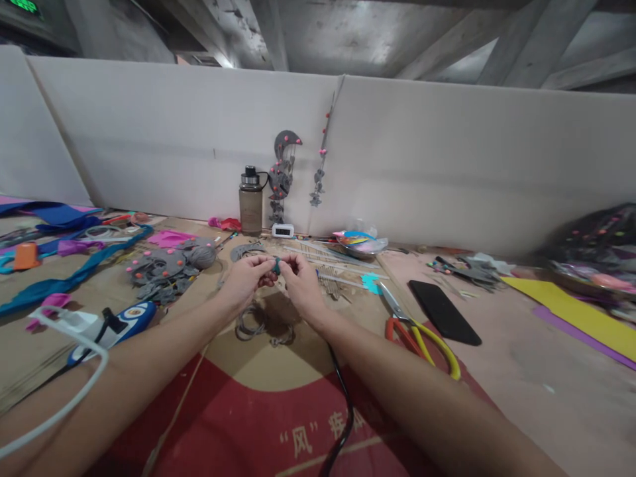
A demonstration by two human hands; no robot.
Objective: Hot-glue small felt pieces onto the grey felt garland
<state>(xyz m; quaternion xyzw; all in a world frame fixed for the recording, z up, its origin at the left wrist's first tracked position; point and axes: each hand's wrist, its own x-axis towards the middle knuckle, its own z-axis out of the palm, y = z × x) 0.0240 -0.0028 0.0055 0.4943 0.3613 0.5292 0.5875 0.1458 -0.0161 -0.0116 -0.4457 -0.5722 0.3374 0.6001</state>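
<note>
My left hand (248,279) and my right hand (302,283) meet over the middle of the work surface. Between their fingertips they pinch a small teal piece (277,265), too small to make out its exact kind. Both hands are closed on it, thumbs facing each other. Below them, a coil of grey cord (249,324) lies on the cardboard (268,377). Just beyond the hands rests a grey felt crescent (247,250). A cut turquoise felt piece (371,283) lies to the right of my right hand.
Scissors (410,324) and a black phone (444,311) lie right of my forearm. A bottle (251,202) stands by the white partition (447,159). Grey felt pieces with pompoms (163,265) and a blue-and-white glue gun (116,328) are on the left; a black cable (342,391) runs between my arms.
</note>
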